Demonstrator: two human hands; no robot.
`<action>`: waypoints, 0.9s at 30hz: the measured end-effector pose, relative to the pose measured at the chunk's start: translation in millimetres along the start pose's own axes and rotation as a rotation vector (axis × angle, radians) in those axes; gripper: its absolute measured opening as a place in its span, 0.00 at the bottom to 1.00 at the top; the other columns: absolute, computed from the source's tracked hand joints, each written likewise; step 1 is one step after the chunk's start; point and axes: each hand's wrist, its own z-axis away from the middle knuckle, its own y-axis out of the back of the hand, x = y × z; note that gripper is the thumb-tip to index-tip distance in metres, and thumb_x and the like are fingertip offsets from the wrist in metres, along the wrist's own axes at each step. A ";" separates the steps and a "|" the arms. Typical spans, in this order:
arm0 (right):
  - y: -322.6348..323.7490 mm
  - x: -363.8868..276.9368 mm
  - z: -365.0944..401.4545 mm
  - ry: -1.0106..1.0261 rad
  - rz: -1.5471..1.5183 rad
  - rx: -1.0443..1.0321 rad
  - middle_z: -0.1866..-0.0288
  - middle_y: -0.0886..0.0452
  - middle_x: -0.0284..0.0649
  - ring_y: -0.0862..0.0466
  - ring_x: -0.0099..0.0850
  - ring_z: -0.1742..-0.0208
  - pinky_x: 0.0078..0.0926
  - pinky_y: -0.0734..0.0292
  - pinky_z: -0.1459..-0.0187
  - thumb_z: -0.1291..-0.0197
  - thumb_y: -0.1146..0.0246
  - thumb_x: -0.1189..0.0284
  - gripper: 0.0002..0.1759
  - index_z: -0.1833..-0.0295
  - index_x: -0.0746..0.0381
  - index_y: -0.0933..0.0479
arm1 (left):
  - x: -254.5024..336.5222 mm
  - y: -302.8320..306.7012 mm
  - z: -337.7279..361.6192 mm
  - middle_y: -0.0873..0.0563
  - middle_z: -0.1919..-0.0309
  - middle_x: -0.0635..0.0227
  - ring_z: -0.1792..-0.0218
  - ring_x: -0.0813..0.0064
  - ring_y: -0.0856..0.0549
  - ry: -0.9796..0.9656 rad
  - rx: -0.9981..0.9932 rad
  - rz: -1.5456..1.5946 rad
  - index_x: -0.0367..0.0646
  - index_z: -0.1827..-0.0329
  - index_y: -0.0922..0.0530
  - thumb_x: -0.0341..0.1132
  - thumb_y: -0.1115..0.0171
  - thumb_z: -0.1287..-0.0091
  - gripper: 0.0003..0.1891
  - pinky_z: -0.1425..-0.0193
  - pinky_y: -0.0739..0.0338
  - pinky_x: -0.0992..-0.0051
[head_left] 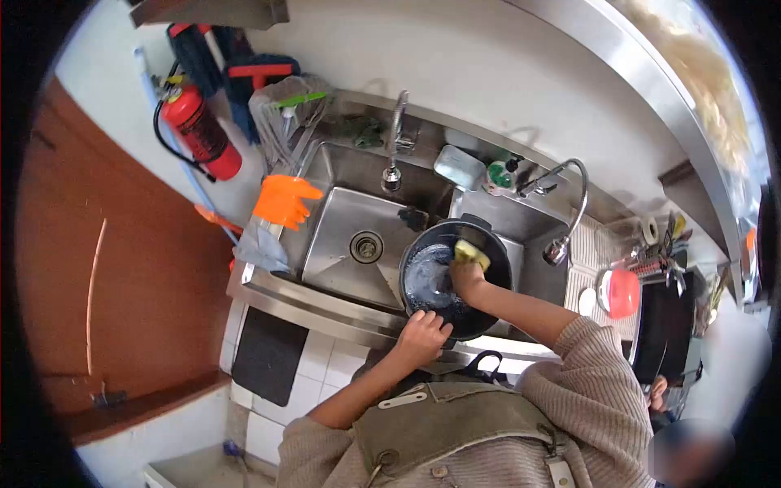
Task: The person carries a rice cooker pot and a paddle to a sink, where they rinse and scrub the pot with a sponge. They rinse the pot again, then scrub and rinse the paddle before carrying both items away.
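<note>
A black cooking pot point(443, 233) with whitish suds inside rests over the divider between two steel sink basins. My left hand point(423, 335) is closed on the pot's near rim, its fingers curled over the edge. Inside the pot, my right hand point(467, 281) grips a yellow sponge point(472, 255) near the right-hand wall. The left basin point(333, 244) shows a round drain point(366, 246). Part of the right basin is hidden behind the pot and my forearm.
Two flexible faucets point(392, 175) point(556, 250) hang over the basins. Behind stand a soap bottle point(499, 175) and a clear container point(459, 167). Orange gloves point(285, 202) drape over the left edge. A drying rack point(582, 281) holds a red-and-white container point(620, 294). Another person point(691, 455) is at lower right.
</note>
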 end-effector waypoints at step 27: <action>-13.5 -16.2 0.3 0.815 -0.243 0.597 0.57 0.23 0.42 0.19 0.37 0.58 0.31 0.21 0.59 0.44 0.50 0.74 0.16 0.48 0.62 0.31 | 0.6 -13.9 -7.3 0.27 0.74 0.72 0.68 0.72 0.25 -0.126 0.126 0.020 0.49 0.68 0.25 0.36 0.40 0.56 0.11 0.68 0.35 0.72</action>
